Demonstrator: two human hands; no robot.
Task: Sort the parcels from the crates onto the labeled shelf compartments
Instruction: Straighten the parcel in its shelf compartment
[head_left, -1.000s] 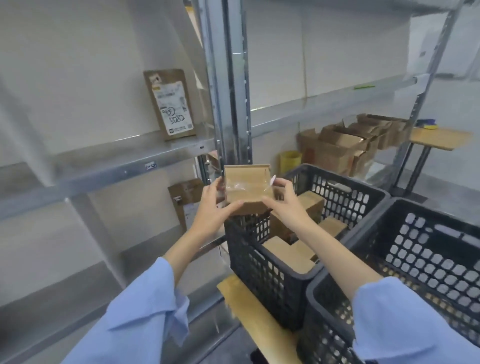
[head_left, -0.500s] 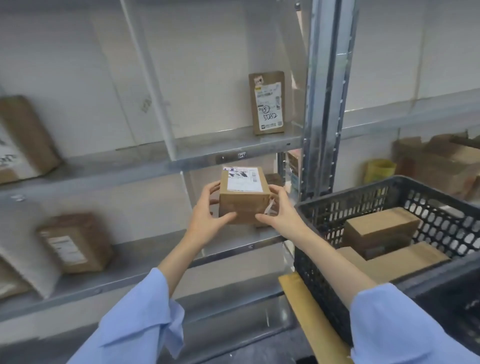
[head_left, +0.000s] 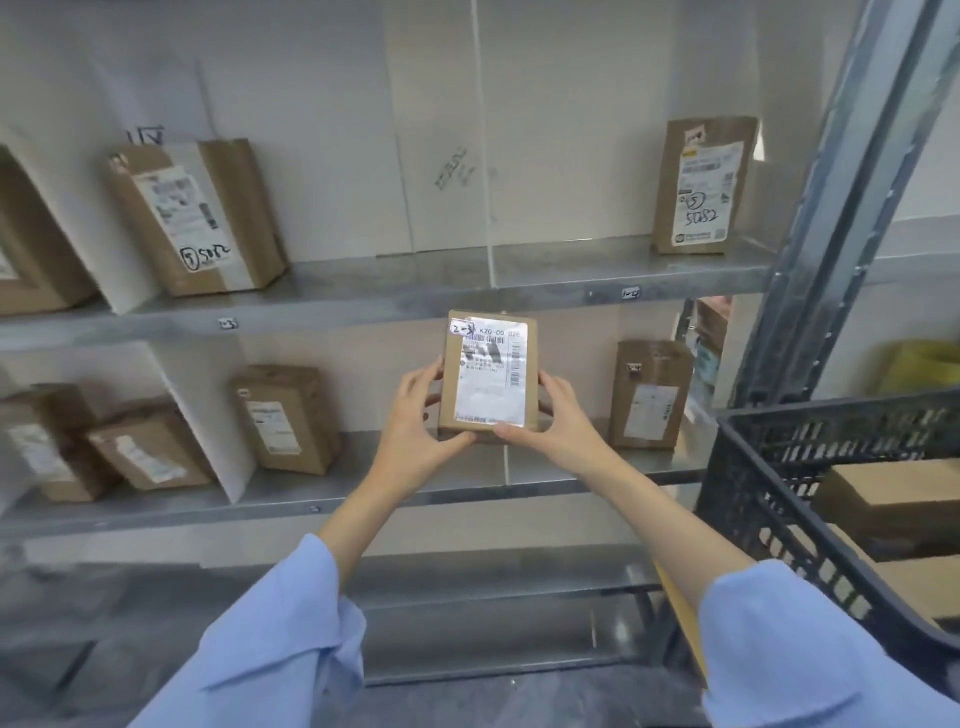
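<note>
Cardboard parcel (head_left: 488, 379) gripped by side edges.

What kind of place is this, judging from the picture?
Probably a parcel sorting or storage room: metal shelving with small compartment tags, labelled cardboard parcels standing on it, and a black plastic crate holding more boxes.

Open shelf floor (head_left: 358, 457) between standing parcel (head_left: 284, 418) on the left and thin divider (head_left: 505, 467) on the right.

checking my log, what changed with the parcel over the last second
The parcel was carried left from above the crate to in front of the shelf, and turned so its label faces the camera. The left hand and right hand still hold its sides.
</note>
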